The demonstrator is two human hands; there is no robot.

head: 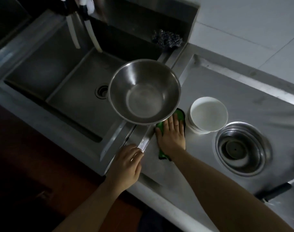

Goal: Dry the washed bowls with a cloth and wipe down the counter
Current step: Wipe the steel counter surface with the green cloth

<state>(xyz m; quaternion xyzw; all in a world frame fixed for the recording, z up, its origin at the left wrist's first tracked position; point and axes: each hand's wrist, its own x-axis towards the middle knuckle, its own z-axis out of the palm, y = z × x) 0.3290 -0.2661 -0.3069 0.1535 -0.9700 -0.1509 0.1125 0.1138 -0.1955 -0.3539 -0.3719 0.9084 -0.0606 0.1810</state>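
A large steel bowl sits over the ridge between the sink and the counter, and neither hand touches it. My right hand presses flat, fingers straight, on a green cloth lying on the counter just below the bowl. To the right of the cloth stand stacked white bowls. My left hand rests on the near end of the ridge with relaxed fingers and holds nothing.
A round steel drain recess is set in the counter right of the white bowls. A steel scourer lies at the sink's back corner. Two white hoses hang over the basin. A dark handle lies at the lower right.
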